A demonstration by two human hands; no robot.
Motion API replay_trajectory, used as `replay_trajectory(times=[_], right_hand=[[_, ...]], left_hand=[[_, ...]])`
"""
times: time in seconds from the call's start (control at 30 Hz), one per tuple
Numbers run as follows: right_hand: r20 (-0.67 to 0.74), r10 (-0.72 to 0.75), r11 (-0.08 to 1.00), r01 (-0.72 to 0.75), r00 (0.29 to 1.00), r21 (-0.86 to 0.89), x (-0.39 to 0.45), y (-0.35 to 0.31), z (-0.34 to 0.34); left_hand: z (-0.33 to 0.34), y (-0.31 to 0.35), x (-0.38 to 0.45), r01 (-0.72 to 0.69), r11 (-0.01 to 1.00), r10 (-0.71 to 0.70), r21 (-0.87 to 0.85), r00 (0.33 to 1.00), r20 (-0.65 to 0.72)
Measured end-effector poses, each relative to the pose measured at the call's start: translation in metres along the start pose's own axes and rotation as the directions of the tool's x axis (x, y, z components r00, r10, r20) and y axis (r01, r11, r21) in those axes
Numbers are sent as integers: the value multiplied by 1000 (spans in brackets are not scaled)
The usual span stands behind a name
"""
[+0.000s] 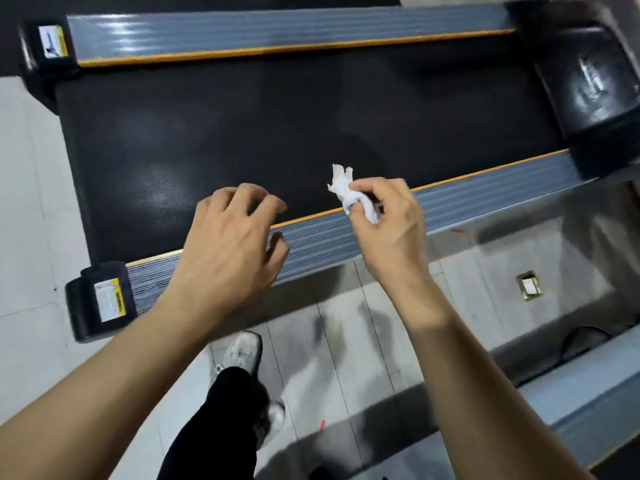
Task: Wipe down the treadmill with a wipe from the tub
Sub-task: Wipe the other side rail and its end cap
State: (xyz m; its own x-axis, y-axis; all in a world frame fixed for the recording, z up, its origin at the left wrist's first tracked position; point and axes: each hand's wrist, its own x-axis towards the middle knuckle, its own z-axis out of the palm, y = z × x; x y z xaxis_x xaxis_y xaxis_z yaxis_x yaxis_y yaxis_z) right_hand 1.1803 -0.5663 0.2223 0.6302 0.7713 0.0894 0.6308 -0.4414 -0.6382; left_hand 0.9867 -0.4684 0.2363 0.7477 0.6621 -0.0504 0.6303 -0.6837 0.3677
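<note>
The treadmill lies across the view, with its black belt (pixel 277 133) between two grey ribbed side rails edged in orange. My right hand (pixel 388 220) pinches a crumpled white wipe (pixel 346 194) above the near side rail (pixel 329 233), at the belt's edge. My left hand (pixel 232 244) hovers over the same rail further left, fingers loosely curled and holding nothing. The tub is not in view.
The black motor cover (pixel 588 91) sits at the right end of the belt. Black end caps with warning labels (pixel 100 299) close the left end. Pale floor tiles lie below, with my shoe (pixel 242 351) and a small floor socket (pixel 528 285). Another machine's edge (pixel 588 410) is at lower right.
</note>
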Motion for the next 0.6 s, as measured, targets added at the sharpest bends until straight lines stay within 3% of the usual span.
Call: replay_trajectory(times=[0.3, 0.6], right_hand=[[-33, 18, 1000, -18, 999, 10, 52, 153, 81], [-45, 93, 996, -92, 995, 13, 74, 315, 39]], left_hand=[[141, 9, 84, -57, 998, 54, 41, 996, 65], [239, 101, 166, -128, 990, 124, 57, 989, 80]])
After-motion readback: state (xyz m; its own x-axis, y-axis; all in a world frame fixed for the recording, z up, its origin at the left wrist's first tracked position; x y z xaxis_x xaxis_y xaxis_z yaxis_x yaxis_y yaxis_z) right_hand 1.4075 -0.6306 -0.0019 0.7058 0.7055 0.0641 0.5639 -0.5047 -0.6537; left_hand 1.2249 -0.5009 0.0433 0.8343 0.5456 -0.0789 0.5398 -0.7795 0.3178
